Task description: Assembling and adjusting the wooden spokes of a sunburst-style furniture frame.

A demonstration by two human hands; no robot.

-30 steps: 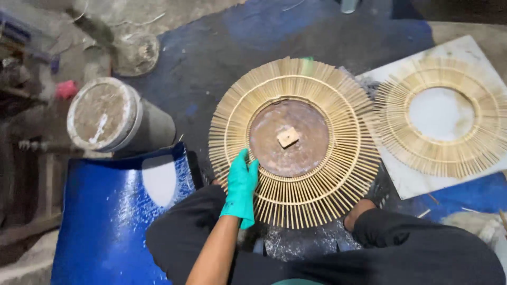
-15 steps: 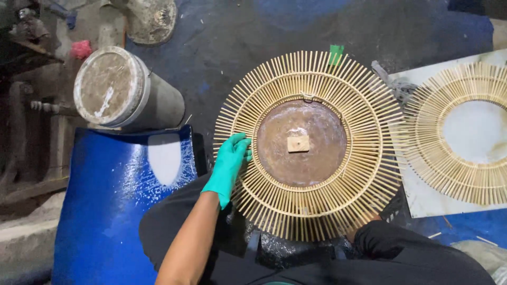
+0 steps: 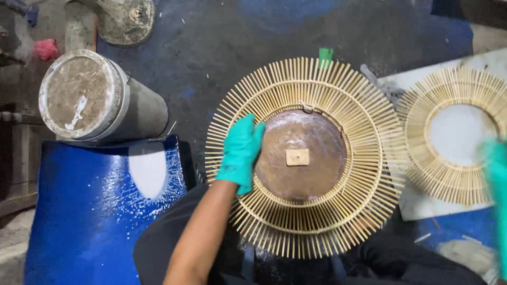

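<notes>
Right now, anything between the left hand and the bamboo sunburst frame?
Nothing visible. The gloved left hand already rests flat on the bamboo sunburst frame, on its left side beside the brown centre disc.

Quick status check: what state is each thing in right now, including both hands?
Left hand: gloved, flat on the sunburst frame's left side.
Right hand: gloved, blurred at the right edge; grip unclear.
Sunburst frame: lying flat, brown disc in the middle.
Second frame: flat on a white board, centre open.
Can: upright, lid on.

Stick wheel (image 3: 317,211) between bucket (image 3: 90,97) left and second wheel (image 3: 449,179) right
</notes>
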